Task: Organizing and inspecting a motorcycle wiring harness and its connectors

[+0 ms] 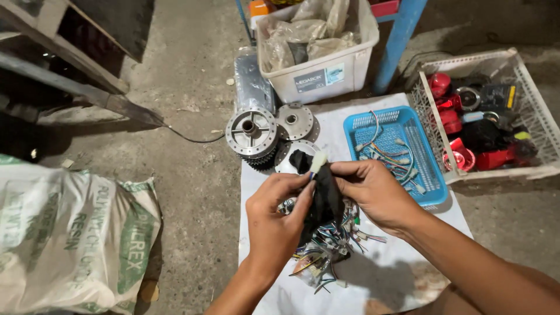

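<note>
Concrete floor (198, 175) carries one white sheet (408, 274), two baskets – blue (434, 186), white (539, 125) – and three metal hubs (252, 133), while left hand (274, 219) and right hand (373, 192) pinch one black-sleeved wire harness (324, 198) (above the sheet).

A rough grey concrete floor (192, 175) is filling the view, stained and dusty. A weathered wooden frame (70, 70) is slanting across the upper left corner, with deep shadow lying beneath it. A blue painted metal leg (399, 41) is standing at the top, beside a white plastic storage bin (326, 70). A white woven sack with green print (70, 233) is slumping at the lower left. Dim, even light is falling from above, leaving the far corners dark.
</note>
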